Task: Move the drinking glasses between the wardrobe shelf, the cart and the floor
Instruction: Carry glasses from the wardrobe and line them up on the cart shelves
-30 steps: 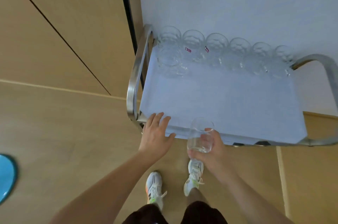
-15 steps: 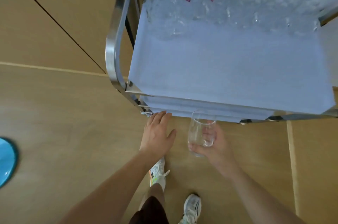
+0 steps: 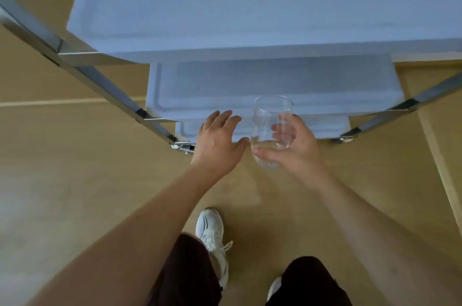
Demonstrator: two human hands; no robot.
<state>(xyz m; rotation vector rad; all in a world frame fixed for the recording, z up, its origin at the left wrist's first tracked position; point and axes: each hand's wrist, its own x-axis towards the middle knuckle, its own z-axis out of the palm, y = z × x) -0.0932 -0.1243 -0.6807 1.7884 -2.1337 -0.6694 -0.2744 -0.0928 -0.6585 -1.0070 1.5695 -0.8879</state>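
Observation:
A clear drinking glass [image 3: 270,115] stands upright in my right hand [image 3: 295,148], whose fingers and thumb curl round its lower half. It hangs in front of the cart's lower shelves, above the floor. My left hand [image 3: 217,140] is beside it on the left, fingers straight and spread, empty, near the front edge of the lowest shelf. The cart [image 3: 225,5] fills the upper view with its white top shelf, a middle shelf [image 3: 275,85] and a lower one beneath. The row of glasses on the top shelf is out of view.
The cart's chrome frame [image 3: 100,80] slopes down on the left and another leg [image 3: 400,105] on the right, with castors at the floor. Light wooden floor [image 3: 75,180] spreads around. My feet in white shoes [image 3: 212,235] stand below the hands.
The view has dropped and closed in on the cart: the top-shelf glasses left the frame and the lower shelves appeared. Both hands, with the glass, sank from the top shelf's edge to the lower shelves.

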